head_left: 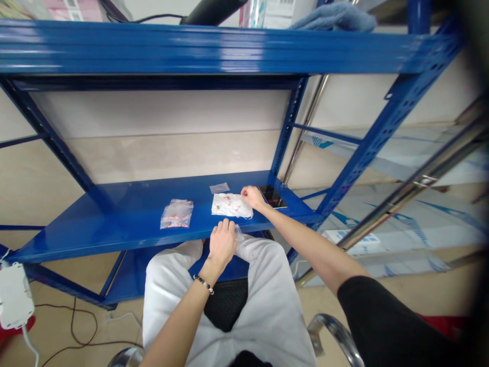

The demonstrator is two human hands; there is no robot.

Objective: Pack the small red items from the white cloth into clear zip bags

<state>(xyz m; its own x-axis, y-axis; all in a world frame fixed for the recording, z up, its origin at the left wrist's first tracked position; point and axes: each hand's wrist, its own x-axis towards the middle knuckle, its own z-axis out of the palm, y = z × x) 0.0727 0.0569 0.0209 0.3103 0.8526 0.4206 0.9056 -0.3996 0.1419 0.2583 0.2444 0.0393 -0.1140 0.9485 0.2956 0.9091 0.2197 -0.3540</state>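
The left hand point(222, 240) is at the near edge of the blue shelf point(114, 209), and its fingers are pinched on a little clear bag point(239, 233) that pokes out to the right. A bracelet point(204, 284) of dark and light beads goes around the left wrist. The right hand point(252, 197) is at the right end of a crinkly white sheet point(229, 206). Its fingers are curled close together, but I cannot tell if they hold something small. The white sheet lies on the shelf, just past the left hand, with little red and pink bits point(237, 207) on it. On the far side of the sheet is a flat clear bag point(219, 188). To the left, well apart, is a pile of clear bags point(176, 214) with small red bits inside. To the right, near the right hand, lies a shiny black phone point(275, 198).
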